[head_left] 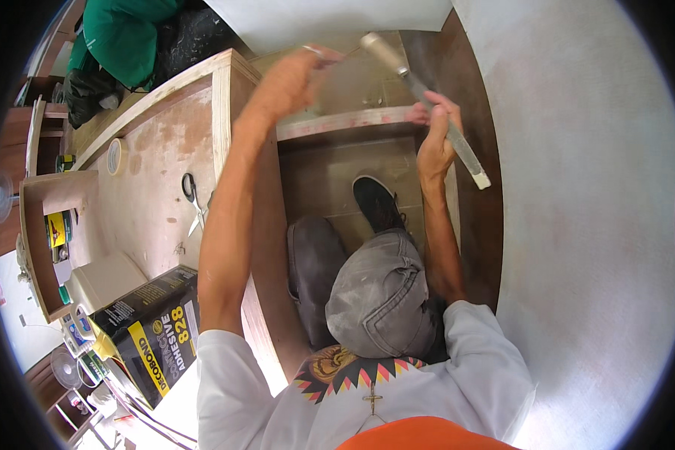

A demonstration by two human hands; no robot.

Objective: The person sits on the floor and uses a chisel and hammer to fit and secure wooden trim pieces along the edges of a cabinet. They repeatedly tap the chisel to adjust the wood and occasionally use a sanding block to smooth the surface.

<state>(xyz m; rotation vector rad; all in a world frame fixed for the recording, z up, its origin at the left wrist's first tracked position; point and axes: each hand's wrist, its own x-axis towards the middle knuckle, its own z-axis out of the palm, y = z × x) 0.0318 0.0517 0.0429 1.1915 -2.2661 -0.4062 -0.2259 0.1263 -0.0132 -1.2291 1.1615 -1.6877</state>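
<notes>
A flat metal file (pixel 461 150) with a pale wooden handle (pixel 386 54) slants across the space ahead of me. My right hand (pixel 436 139) is closed around its blade, the handle pointing away to the far left and the pale-tipped end toward the near right. My left hand (pixel 289 84) is raised over the far corner of a wooden frame, apart from the handle. Its fingers are blurred, with a shiny band on one, and I cannot see whether they hold anything. Below the file, a whitish wooden rail (pixel 345 122) crosses between the side panels.
Left lies a plywood surface (pixel 154 157) with scissors (pixel 193 202), a tape roll (pixel 117 157) and a black-and-yellow carton (pixel 154 330). A pale panel (pixel 577 225) rises at right. My knee (pixel 379 292) and black shoe (pixel 379 202) fill the gap. Green cloth (pixel 124 37) sits far left.
</notes>
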